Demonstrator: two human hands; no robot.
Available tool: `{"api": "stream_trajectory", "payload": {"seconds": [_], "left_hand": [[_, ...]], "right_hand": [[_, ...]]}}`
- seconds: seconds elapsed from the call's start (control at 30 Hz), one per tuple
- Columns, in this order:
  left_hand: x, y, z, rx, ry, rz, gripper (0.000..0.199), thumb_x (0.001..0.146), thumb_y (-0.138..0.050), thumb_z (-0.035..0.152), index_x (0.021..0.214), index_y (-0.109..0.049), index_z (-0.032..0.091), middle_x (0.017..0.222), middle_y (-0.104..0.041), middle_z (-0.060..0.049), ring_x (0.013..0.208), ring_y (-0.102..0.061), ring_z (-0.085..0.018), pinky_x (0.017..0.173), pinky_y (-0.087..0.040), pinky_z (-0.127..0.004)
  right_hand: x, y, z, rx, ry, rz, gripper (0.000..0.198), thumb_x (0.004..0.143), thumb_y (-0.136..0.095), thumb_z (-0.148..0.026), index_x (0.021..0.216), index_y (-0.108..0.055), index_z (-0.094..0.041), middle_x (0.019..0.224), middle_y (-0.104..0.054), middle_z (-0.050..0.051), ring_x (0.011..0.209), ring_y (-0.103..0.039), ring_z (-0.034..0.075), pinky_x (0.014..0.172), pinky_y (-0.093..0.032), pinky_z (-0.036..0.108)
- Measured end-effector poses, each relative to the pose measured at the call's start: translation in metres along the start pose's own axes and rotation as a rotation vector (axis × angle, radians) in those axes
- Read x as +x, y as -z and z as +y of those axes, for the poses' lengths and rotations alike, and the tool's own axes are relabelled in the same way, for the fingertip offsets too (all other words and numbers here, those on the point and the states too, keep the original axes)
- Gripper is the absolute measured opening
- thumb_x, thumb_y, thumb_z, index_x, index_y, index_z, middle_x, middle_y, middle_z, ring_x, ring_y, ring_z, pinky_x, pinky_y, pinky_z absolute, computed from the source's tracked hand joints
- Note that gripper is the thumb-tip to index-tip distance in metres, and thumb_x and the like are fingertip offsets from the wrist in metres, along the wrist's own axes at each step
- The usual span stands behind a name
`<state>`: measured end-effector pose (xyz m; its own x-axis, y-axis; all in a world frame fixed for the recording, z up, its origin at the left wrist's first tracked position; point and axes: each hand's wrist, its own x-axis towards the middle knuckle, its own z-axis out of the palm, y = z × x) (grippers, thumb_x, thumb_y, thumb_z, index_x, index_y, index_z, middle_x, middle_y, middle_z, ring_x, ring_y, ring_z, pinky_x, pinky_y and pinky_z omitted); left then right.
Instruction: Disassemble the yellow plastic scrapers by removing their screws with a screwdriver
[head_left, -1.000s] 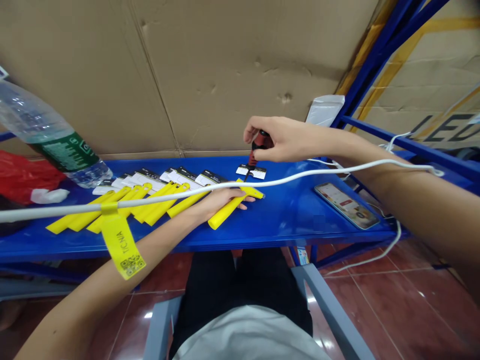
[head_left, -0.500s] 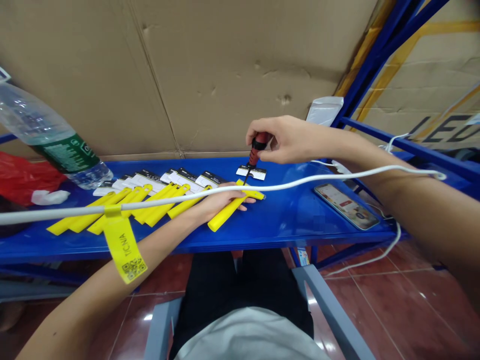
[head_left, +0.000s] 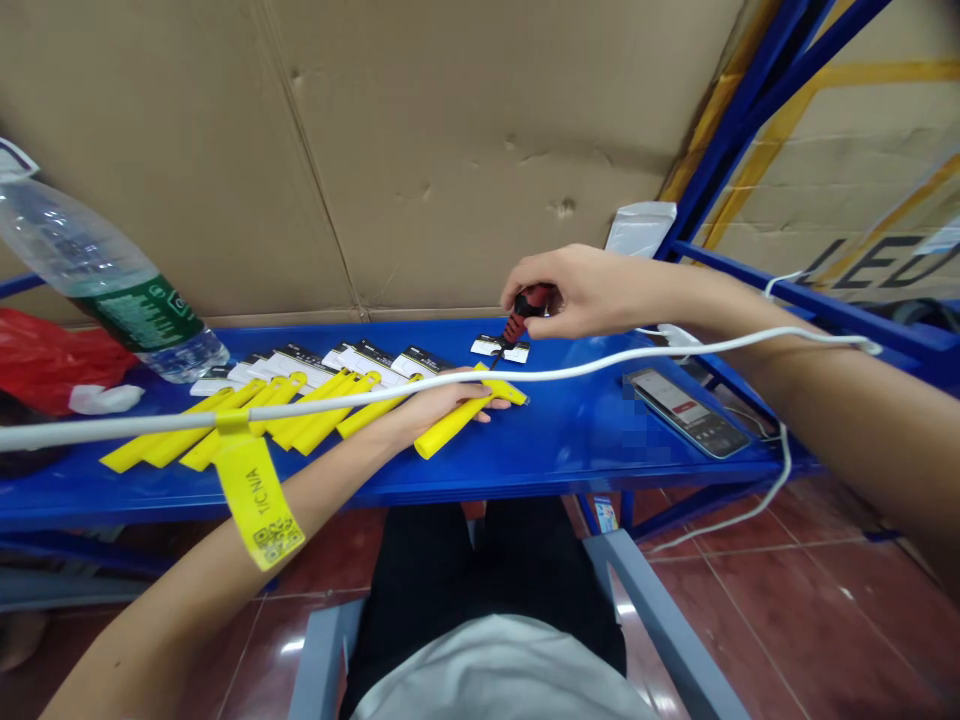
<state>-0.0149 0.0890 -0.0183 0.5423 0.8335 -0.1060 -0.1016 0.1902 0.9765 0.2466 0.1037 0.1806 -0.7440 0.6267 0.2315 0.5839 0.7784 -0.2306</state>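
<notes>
My left hand (head_left: 439,408) is closed around a yellow scraper (head_left: 448,432), whose handle slants toward me and whose head lies at the far end. In my right hand (head_left: 581,290) is a red and black screwdriver (head_left: 514,328), gripped by its handle. Its dark shaft tilts down to the scraper's head; the exact contact of the tip is hard to see. Left of my hands, several more yellow scrapers (head_left: 315,425) lie in a slanted row, with black and white cards (head_left: 364,362) behind them. Another card (head_left: 516,352) lies just behind the screwdriver shaft.
A white cable (head_left: 637,363) with a yellow tag (head_left: 262,500) crosses close before the camera. A water bottle (head_left: 112,280) and red plastic bag (head_left: 52,360) stand left on the blue table (head_left: 570,440). A phone (head_left: 686,412) lies right; cardboard (head_left: 450,150) rises behind.
My right hand has shifted slightly right and down, and the screwdriver leans more to the right. My left hand and the scraper stay almost in place.
</notes>
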Motion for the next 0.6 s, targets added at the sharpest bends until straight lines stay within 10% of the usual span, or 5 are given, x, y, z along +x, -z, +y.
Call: {"api": "stream_trajectory", "payload": {"seconds": [0.4,0.6], "left_hand": [[0.001,-0.012,0.006,-0.087,0.065,0.067,0.013,0.108,-0.078,0.016,0.12,-0.082,0.01,0.14,-0.084,-0.027,0.126,-0.087,-0.033,0.082,-0.068,-0.028],[0.001,-0.003,0.002,-0.071,0.064,0.048,0.021,0.11,-0.074,0.018,0.126,-0.085,0.01,0.144,-0.084,-0.025,0.126,-0.087,-0.031,0.088,-0.07,-0.029]], "right_hand": [[-0.013,0.006,0.0,0.021,0.06,-0.058,0.02,0.091,-0.094,-0.046,0.1,-0.086,-0.03,0.103,-0.086,0.004,0.09,-0.075,0.025,0.079,-0.053,0.039],[-0.022,0.007,-0.009,-0.409,-0.056,-0.116,0.043,0.111,-0.068,-0.067,0.109,-0.086,-0.027,0.098,-0.083,0.009,0.074,-0.066,0.022,0.068,-0.046,0.042]]}}
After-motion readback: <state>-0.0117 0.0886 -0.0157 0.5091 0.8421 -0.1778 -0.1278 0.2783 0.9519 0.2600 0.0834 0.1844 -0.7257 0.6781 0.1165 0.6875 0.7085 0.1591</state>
